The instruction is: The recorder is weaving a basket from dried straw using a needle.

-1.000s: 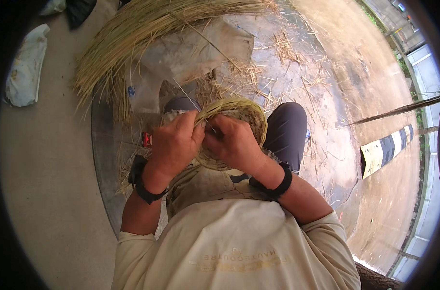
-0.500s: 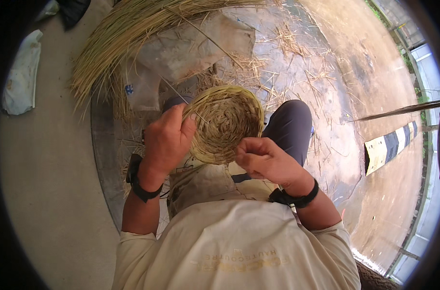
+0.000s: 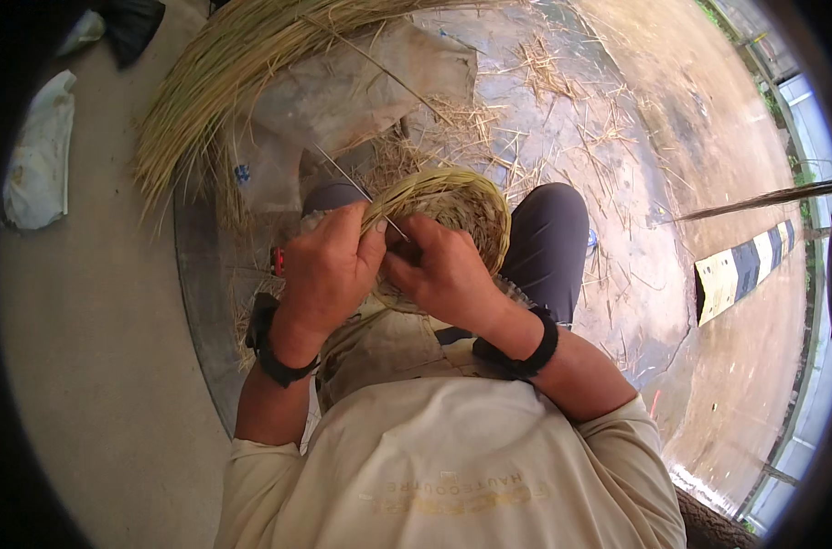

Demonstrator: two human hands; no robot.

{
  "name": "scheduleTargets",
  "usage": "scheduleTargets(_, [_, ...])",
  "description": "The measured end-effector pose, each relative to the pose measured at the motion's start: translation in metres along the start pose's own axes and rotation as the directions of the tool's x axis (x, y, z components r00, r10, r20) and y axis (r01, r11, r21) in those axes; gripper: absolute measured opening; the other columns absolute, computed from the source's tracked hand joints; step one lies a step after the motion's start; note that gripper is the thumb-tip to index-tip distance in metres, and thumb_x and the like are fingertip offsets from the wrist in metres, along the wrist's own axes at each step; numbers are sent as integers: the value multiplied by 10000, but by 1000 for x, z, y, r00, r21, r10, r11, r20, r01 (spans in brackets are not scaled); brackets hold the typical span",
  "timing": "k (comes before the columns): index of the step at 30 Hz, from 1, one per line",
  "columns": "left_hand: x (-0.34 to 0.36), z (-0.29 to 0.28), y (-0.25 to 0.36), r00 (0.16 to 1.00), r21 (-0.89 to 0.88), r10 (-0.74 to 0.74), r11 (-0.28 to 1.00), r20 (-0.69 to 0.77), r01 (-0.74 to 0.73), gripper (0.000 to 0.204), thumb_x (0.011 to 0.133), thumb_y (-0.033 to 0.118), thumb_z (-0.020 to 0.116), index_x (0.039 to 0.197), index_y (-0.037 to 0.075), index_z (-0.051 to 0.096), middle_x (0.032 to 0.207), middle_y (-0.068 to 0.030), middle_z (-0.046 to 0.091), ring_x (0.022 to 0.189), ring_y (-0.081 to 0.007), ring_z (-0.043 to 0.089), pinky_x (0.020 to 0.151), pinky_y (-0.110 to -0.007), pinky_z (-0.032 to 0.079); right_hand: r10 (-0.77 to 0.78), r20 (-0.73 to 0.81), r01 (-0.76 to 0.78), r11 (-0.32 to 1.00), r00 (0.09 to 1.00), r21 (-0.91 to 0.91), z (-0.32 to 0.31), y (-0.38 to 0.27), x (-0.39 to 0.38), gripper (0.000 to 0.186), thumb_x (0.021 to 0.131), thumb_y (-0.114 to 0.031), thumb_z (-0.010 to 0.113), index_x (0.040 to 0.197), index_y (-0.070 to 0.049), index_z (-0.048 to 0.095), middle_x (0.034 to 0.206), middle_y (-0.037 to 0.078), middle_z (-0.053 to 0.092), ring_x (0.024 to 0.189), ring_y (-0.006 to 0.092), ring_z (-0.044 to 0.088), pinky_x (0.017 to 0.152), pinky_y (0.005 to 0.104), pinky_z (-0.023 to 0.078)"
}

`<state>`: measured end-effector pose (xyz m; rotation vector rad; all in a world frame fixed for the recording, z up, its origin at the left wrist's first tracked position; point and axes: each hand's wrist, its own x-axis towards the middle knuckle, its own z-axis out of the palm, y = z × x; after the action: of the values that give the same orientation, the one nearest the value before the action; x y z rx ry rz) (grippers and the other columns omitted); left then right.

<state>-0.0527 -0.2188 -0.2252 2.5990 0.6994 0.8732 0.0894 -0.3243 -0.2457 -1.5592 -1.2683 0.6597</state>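
A round, coiled straw basket (image 3: 448, 186) rests between my knees, its opening facing up and its near part covered by my hands. My left hand (image 3: 338, 261) is closed on the basket's left rim, thumb on the inner side. A thin, straight, pale rod (image 3: 343, 171), like a long needle, crosses that rim slantwise, its far end sticking out beyond the basket. My right hand (image 3: 448, 274) reaches over the opening beside the left thumb. Its fingers are pinched at the rod's near end; the fingertips are partly hidden.
A large bundle of long straw (image 3: 224, 91) lies at the far left, beside a clear plastic sheet (image 3: 333, 101). Loose straw bits (image 3: 548, 73) are scattered over the ground sheet. A white bag (image 3: 41, 156) lies on the left floor, and a striped barrier (image 3: 745, 265) stands at the right.
My right hand has moved left and away from me, from the basket's near right rim to the rod near my left thumb. The basket has shifted slightly right and tilted.
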Motion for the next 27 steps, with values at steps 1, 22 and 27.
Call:
scheduleTargets(1, [-1, 1, 0, 1000, -6, -2, 1000, 1, 2, 198, 922, 142, 703, 1071, 27, 640, 826, -174, 681, 716, -386, 685, 596, -458, 543, 2, 7, -2, 1000, 1000, -31, 1, 2, 1, 217, 857, -155, 712, 948, 11, 604, 783, 264, 660, 771, 477, 659, 676, 528, 528])
scheduleTargets(22, [4, -7, 4, 998, -81, -57, 995, 22, 58, 243, 949, 87, 664, 1154, -40, 640, 929, -228, 712, 791, -388, 718, 664, -421, 558, 301, 471, -543, 233, 829, 807, -71, 8, -33, 41, 1011, -117, 662, 1009, -79, 647, 914, 62, 703, 560, 59, 479, 461, 227, 363])
scheduleTargets(27, [4, -11, 10, 998, -44, -50, 998, 39, 52, 236, 950, 80, 658, 1154, -39, 645, 934, -223, 716, 803, -388, 719, 675, -418, 560, 365, 430, -501, 124, 826, 856, -73, 7, -36, 55, 1006, -121, 667, 999, -71, 646, 946, 85, 716, 533, 65, 486, 436, 234, 375])
